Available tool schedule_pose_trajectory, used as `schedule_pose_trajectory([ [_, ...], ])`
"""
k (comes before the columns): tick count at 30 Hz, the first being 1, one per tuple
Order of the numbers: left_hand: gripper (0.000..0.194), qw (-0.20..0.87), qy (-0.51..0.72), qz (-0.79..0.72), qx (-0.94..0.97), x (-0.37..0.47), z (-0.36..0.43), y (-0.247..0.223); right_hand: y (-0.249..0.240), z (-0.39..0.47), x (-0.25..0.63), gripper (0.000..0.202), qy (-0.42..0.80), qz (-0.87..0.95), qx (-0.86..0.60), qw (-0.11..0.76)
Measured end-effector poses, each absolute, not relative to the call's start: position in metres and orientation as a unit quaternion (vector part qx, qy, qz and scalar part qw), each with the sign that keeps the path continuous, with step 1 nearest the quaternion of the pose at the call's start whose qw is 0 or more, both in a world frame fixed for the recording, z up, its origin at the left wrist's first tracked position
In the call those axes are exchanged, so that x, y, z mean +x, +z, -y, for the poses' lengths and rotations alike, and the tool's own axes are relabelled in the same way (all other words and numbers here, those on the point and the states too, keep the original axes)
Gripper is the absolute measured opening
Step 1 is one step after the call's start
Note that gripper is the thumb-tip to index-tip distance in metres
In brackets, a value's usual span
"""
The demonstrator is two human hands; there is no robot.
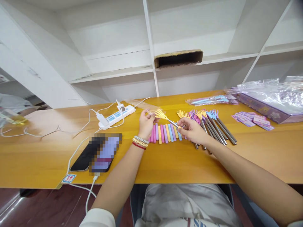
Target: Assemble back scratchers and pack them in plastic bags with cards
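In the head view my right hand (191, 129) grips the metal rod of a back scratcher (161, 114) with a yellow claw-shaped head. That head points left, right beside my left hand (146, 122). My left hand's fingers are pinched together at the edge of a clear plastic bag (139, 104), which spreads thinly behind them. Under both hands lies a row of pastel handle sleeves (165, 133), partly covered by my wrists. Several more back scratchers (216, 126) with coloured claws and metal rods are bunched right of my right hand, which hides some of them.
A white power strip (117, 117) with cables and two phones (86, 154) are on the left. Printed cards (252, 120), bagged items (210, 100) and a purple box (262, 108) heaped with plastic bags are on the right. A cardboard box (178, 59) rests on the shelf behind.
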State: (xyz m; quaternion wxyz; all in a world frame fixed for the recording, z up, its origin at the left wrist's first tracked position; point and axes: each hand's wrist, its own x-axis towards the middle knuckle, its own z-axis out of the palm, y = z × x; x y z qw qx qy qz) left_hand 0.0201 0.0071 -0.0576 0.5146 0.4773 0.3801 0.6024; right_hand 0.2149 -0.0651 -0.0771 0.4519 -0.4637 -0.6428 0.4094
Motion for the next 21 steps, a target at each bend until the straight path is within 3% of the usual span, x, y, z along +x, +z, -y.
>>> schedule_pose_trajectory([
  [6, 0.035, 0.514, 0.606, -0.382, 0.473, 0.018, -0.007, -0.056, -0.078, 0.063, 0.217, 0.016, 0.392, 0.643, -0.484, 0.446],
  [21, 0.041, 0.57, 0.542, -0.293, 0.544, 0.021, 0.004, -0.053, -0.073, 0.064, 0.215, 0.021, 0.42, 0.616, -0.488, 0.454],
])
